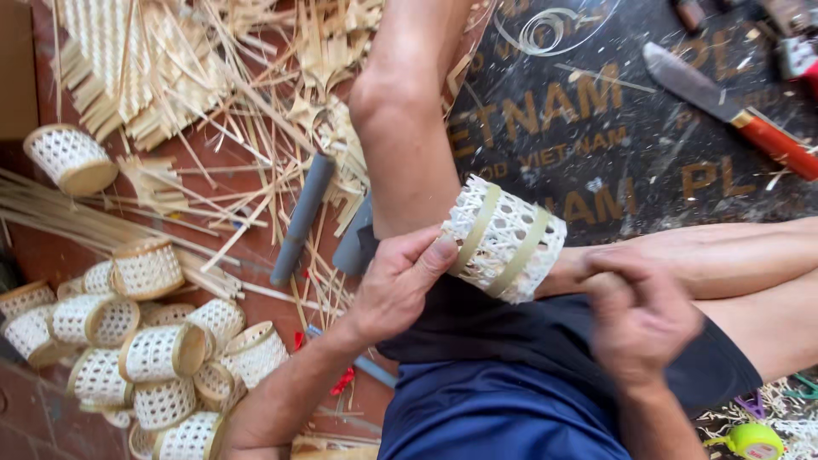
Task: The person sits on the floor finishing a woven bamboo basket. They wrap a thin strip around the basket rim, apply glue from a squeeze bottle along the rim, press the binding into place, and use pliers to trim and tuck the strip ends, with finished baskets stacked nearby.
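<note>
Small woven basket (504,239) rests on knee, over dark board on floor. Left hand (396,285) grips its near rim, thumb pressing. Right hand (639,311) blurred beside basket, fingers curled; contents unclear. Risk: thumb pressure could crush weave; basket might roll off toward knife (728,109) or finished baskets (158,353) at floor's left edge.

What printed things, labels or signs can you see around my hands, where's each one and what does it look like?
Printed sheet: flat on the floor at upper right, under the knife; dark, scuffed, with rows of large tan block letters.
No packages, screens or other labels show; the woven basket between the left hand and right hand is unmarked.
</note>
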